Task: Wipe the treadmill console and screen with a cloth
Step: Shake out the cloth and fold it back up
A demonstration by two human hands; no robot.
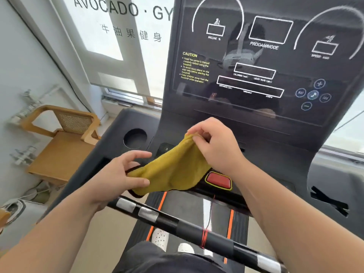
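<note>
Head view: your left hand (120, 174) and right hand (214, 146) each pinch the cloth (173, 170) (yellow, sagging between them), both grips closed, above the console (226, 133), below the screen (256, 62).

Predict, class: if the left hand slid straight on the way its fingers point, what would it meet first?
Probably the yellow cloth that the left hand already pinches, then likely the right hand beyond; depth is uncertain.
</note>
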